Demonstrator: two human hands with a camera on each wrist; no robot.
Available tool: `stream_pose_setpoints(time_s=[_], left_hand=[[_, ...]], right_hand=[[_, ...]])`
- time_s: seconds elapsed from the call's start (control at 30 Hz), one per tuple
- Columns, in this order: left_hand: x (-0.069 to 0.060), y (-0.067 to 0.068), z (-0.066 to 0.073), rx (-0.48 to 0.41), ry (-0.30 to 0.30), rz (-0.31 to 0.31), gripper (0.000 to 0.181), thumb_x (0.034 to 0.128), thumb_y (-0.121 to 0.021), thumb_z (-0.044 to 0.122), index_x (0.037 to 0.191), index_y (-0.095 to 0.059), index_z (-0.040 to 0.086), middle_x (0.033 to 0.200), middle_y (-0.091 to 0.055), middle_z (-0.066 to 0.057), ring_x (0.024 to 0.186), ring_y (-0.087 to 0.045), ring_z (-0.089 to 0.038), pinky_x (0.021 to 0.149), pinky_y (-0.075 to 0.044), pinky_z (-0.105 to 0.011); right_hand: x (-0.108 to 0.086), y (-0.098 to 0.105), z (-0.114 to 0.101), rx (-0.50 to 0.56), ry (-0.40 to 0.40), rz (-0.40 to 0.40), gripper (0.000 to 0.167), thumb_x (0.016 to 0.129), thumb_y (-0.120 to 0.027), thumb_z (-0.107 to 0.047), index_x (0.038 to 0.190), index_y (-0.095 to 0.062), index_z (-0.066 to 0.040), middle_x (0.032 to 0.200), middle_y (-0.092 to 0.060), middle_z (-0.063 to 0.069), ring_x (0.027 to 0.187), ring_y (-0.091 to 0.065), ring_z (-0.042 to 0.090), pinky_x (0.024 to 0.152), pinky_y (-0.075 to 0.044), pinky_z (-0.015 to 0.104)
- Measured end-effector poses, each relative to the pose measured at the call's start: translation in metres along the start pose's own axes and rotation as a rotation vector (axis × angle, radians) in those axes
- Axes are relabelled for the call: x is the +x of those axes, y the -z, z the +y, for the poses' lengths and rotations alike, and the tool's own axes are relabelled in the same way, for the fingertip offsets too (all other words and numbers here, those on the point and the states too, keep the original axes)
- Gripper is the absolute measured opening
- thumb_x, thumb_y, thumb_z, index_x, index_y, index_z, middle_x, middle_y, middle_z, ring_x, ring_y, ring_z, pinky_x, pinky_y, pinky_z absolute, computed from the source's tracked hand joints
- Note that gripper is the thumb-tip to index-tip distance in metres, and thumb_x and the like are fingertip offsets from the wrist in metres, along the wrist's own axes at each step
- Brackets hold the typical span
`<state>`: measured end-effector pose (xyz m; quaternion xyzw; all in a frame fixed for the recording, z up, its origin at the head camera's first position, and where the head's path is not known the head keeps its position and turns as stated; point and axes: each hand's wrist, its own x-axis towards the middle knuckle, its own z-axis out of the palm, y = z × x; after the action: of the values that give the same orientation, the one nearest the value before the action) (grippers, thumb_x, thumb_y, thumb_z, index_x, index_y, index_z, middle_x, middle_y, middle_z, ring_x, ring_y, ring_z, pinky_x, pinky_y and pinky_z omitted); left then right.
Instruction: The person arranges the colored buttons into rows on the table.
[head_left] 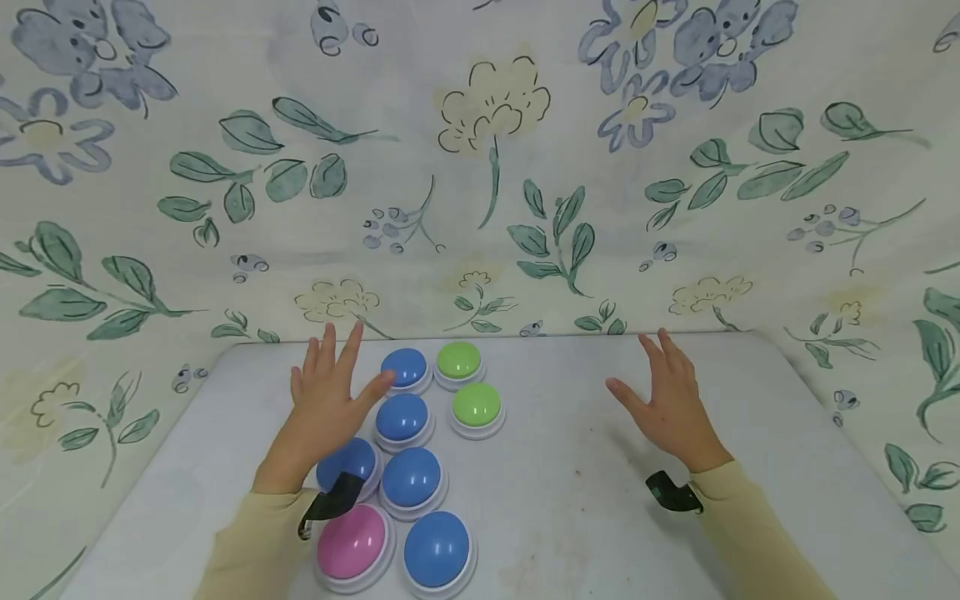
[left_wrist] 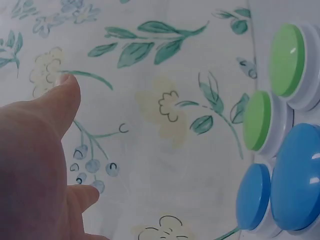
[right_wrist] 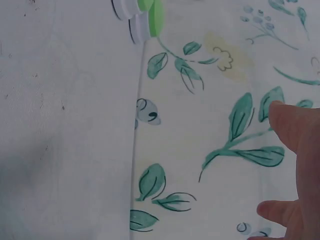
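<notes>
My left hand (head_left: 326,412) hovers with spread fingers over the left of the white table, holding nothing. Beside and below it stand several round push buttons with white bases: blue ones such as the blue button (head_left: 402,417), a pink button (head_left: 351,542) near my left forearm, and two green ones, a rear green button (head_left: 459,360) and a front green button (head_left: 477,405). My right hand (head_left: 671,408) is raised over the right side, fingers extended and nothing in it. The left wrist view shows a large blue button (left_wrist: 297,177) at its right edge.
The white table (head_left: 570,533) bears faint brownish marks. Behind it and along its sides hangs a floral cloth (head_left: 420,267). Each wrist wears a dark strap, such as the left strap (head_left: 333,502) and the right strap (head_left: 672,492).
</notes>
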<state>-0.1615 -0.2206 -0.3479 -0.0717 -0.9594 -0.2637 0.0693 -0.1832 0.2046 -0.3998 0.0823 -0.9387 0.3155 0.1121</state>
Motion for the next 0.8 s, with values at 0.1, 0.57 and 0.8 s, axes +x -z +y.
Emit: stream_pose_setpoints(time_s=[0.1,0.57,0.8], left_hand=[[0.001,-0.003,0.001,-0.023,0.005,0.0,0.09,0.0986,-0.05,0.057,0.162,-0.009,0.008,0.163,0.008,-0.031,0.147,0.012,-0.053,0.108,0.008,-0.08],[0.011,-0.016,0.014,-0.125,0.001,0.007,0.084,0.1014,-0.045,0.054,0.162,-0.01,0.008,0.164,0.005,-0.029,0.149,0.01,-0.051,0.111,0.006,-0.077],[0.016,-0.026,0.026,-0.163,0.007,0.005,0.08,0.1033,-0.044,0.05,0.162,-0.009,0.008,0.165,0.002,-0.028,0.15,0.008,-0.049,0.113,0.004,-0.075]], right_hand=[[0.001,-0.004,-0.003,0.005,-0.005,-0.006,0.087,0.096,-0.064,-0.047,0.155,-0.026,0.003,0.164,-0.008,0.028,0.147,-0.01,0.053,0.106,-0.019,0.08],[0.009,-0.019,-0.026,0.075,0.006,-0.025,0.084,0.097,-0.062,-0.046,0.157,-0.024,0.0,0.165,-0.008,0.024,0.149,-0.01,0.047,0.11,-0.022,0.076],[0.014,-0.031,-0.04,0.115,-0.001,-0.045,0.084,0.098,-0.061,-0.047,0.158,-0.023,-0.002,0.166,-0.008,0.022,0.15,-0.01,0.044,0.111,-0.025,0.073]])
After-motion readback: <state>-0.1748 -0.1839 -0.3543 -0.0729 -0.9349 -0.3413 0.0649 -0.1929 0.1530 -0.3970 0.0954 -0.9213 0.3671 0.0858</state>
